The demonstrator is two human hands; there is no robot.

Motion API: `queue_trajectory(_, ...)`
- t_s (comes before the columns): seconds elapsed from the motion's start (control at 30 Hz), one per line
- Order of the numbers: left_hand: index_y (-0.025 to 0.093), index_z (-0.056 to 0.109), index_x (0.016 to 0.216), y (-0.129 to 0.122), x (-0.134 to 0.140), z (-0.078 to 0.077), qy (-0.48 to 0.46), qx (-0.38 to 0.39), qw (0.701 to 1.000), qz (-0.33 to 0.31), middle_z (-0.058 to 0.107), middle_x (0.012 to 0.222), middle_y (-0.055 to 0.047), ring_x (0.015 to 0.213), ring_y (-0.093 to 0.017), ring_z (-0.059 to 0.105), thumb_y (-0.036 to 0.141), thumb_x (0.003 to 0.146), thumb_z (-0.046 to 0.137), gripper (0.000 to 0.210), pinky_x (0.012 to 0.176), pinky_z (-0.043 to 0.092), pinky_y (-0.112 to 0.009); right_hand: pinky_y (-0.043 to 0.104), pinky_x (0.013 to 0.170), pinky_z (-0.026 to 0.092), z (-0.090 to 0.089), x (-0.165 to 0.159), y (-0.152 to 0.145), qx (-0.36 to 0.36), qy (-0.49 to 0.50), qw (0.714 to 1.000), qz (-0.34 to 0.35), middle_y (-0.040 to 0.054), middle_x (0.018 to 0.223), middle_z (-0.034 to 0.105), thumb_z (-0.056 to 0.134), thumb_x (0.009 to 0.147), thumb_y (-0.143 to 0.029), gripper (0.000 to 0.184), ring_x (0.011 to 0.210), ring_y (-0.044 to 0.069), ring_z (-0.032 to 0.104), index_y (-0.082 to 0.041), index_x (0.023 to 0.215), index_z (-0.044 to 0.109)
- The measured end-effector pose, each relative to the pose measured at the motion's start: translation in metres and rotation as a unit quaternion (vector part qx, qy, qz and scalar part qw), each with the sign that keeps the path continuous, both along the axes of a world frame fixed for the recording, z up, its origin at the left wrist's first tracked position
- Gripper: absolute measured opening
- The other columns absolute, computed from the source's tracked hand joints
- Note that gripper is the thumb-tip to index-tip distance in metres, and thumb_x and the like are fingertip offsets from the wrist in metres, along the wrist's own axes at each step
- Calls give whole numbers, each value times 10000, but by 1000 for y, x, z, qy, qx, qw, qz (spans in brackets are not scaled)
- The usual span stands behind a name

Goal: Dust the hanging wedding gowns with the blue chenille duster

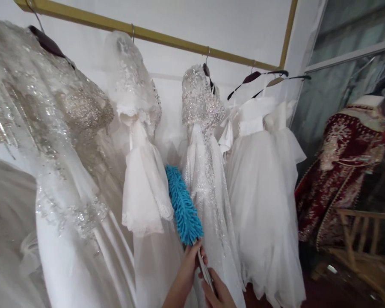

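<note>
A blue fluffy duster (182,205) points up and left between two hanging white dresses. My left hand (190,262) grips its handle just below the blue head. My right hand (218,291) holds the handle lower down, near the frame's bottom edge. The duster head lies against a white dress with a ruffled sleeve (146,188) on its left and a beaded lace dress (205,171) on its right.
Several white gowns hang on a gold rail (167,37) along a white wall. A large sequinned gown (51,162) fills the left. A dark red embroidered garment (343,167) stands at right beside a wooden chair (362,239).
</note>
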State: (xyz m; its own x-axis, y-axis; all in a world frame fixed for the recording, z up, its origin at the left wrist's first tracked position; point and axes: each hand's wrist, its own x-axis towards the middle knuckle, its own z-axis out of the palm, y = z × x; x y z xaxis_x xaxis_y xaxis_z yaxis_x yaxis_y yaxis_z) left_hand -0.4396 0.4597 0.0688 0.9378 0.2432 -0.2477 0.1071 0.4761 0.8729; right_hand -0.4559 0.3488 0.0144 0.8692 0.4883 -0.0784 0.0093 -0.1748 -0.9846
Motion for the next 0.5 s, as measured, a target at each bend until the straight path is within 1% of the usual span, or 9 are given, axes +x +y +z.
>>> queue_trajectory(0.07, 209, 464, 793, 1, 3, 17, -17, 10, 1000, -2, 464, 546, 77, 416, -79, 431, 604, 573, 636, 483, 324, 177, -190, 248, 451, 453, 11, 3, 1, 3, -24, 999, -22, -54, 485, 500, 407, 718, -721, 677, 447, 140, 497, -197, 1117, 563)
queue_trajectory(0.13, 209, 466, 814, 2, 2, 34, -44, 19, 999, -5, 461, 553, 78, 431, -81, 444, 597, 579, 643, 487, 322, 182, -187, 242, 453, 447, 23, 4, 2, 11, -60, 998, -25, -55, 510, 505, 408, 754, -677, 620, 461, 135, 498, -203, 1128, 546)
queue_trajectory(0.2, 207, 468, 830, 2, -1, 47, -76, 27, 997, -20, 468, 569, 74, 451, -80, 460, 583, 613, 636, 466, 326, 193, -182, 228, 412, 404, 36, 5, 2, 18, -87, 996, -7, -70, 506, 472, 382, 786, -644, 578, 423, 117, 457, -192, 1113, 532)
queue_trajectory(0.27, 205, 472, 858, 3, -3, 55, -99, 28, 994, -37, 477, 583, 71, 468, -82, 476, 570, 640, 628, 452, 334, 212, -180, 217, 375, 345, 46, 5, 3, 20, -93, 995, 13, -93, 490, 415, 357, 799, -635, 569, 384, 101, 403, -173, 1092, 515)
queue_trajectory(0.3, 205, 473, 869, 4, -4, 55, -102, 27, 994, -42, 480, 586, 70, 473, -85, 483, 568, 641, 629, 456, 337, 220, -182, 215, 368, 320, 48, 4, 3, 20, -90, 996, 18, -103, 485, 386, 354, 798, -638, 569, 374, 96, 380, -168, 1078, 510)
queue_trajectory(0.37, 202, 476, 862, 7, -3, 51, -94, 22, 994, -44, 478, 577, 70, 465, -90, 484, 578, 631, 630, 468, 337, 224, -189, 217, 374, 295, 47, 5, 5, 19, -85, 996, 20, -112, 481, 354, 351, 792, -651, 566, 378, 95, 359, -172, 1051, 508)
queue_trajectory(0.43, 198, 476, 814, 9, 1, 39, -77, 15, 996, -38, 470, 558, 71, 443, -88, 468, 590, 616, 630, 465, 336, 210, -195, 222, 387, 295, 37, 6, 7, 19, -82, 996, 19, -113, 469, 344, 343, 780, -675, 571, 384, 98, 347, -188, 1021, 519)
queue_trajectory(0.5, 196, 469, 761, 12, 5, 21, -63, 3, 997, -33, 473, 551, 69, 433, -82, 457, 590, 613, 626, 449, 349, 208, -197, 229, 400, 307, 18, 8, 11, 20, -70, 997, 14, -106, 461, 359, 335, 755, -712, 589, 384, 98, 336, -204, 972, 539)
